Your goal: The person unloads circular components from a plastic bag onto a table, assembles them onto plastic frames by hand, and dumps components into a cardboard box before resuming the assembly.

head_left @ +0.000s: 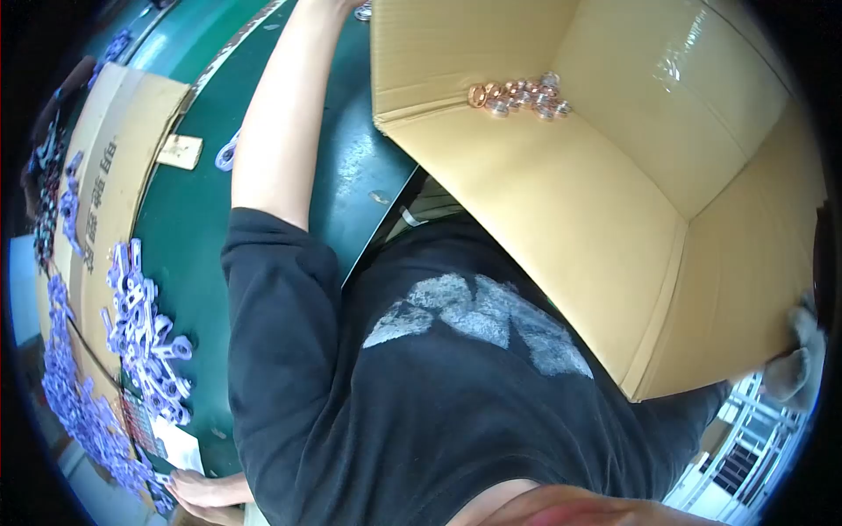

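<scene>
A large open cardboard box (544, 193) is tilted across the right of the view, in front of my body. Inside it, a small heap of shiny copper-coloured and silvery round parts (522, 96) lies along one fold. My left forearm (281, 131) reaches up over the green tabletop, and its hand is cut off by the top edge, beside a small metal-looking part (363, 10). A black sleeve (675, 425) shows where my right arm passes behind the box, which hides that hand.
Purple-and-white parts (149, 337) lie heaped on the green table (197, 280) and on flattened cardboard (118, 167) to the left. Another person's hand (206, 493) is at lower left. A blurred grey shape (794, 368) and a metal rack (741, 451) stand at right.
</scene>
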### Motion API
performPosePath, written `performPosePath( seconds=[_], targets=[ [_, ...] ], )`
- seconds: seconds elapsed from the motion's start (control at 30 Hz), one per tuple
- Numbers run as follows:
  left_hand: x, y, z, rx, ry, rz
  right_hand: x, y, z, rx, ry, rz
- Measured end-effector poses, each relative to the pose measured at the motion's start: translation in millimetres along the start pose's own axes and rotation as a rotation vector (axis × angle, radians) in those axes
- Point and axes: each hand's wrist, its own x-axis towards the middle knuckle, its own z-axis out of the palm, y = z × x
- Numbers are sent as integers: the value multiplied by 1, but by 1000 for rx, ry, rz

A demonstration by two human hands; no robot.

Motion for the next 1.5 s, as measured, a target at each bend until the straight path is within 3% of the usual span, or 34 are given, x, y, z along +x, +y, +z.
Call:
performPosePath(
  seconds=[0.13, 0.17, 0.23, 0.27, 0.33, 0.37, 0.4, 0.47, 0.57, 0.67, 0.87, 0.97, 1.27, 1.5],
  targets=[
    [-3, -4, 9, 212, 198, -10, 85, 14, 10, -71, -36, -234],
    [-8, -9, 33, 579, 497, 427, 109, 10, 12, -97, -19, -275],
    [-44, 20, 111, 1045, 204, 288, 135, -1, 15, -116, 1, -242],
    [-61, 32, 139, 1033, -399, -315, 138, -8, 17, -107, 4, -170],
    [-57, -75, 190, 1427, -316, 714, 129, -35, 19, -89, -52, -33],
    [-48, -111, 212, 1418, -760, 352, 123, -47, 20, -84, -83, 16],
    [-43, -151, 224, 1448, -920, 271, 118, -60, 20, -83, -102, 57],
    [-40, -193, 230, 1434, -983, 126, 109, -77, 21, -80, -133, 116],
    [-31, -250, 222, 1223, -866, 176, 103, -89, 22, -79, -158, 178],
    [-23, -233, 214, 1228, -962, 36, 99, -96, 23, -79, -174, 225],
    [-39, -220, 190, 1189, -999, 34, 89, -108, 26, -69, -181, 265],
    [-57, -181, 158, 1211, -1060, 52, 84, -113, 23, -71, -181, 284],
    [-133, -60, 37, 1207, -864, 229, 68, -118, 23, -60, -159, 326],
    [-172, -27, -14, 1069, -709, 419, 63, -123, 23, -55, -150, 320]
  ],
)
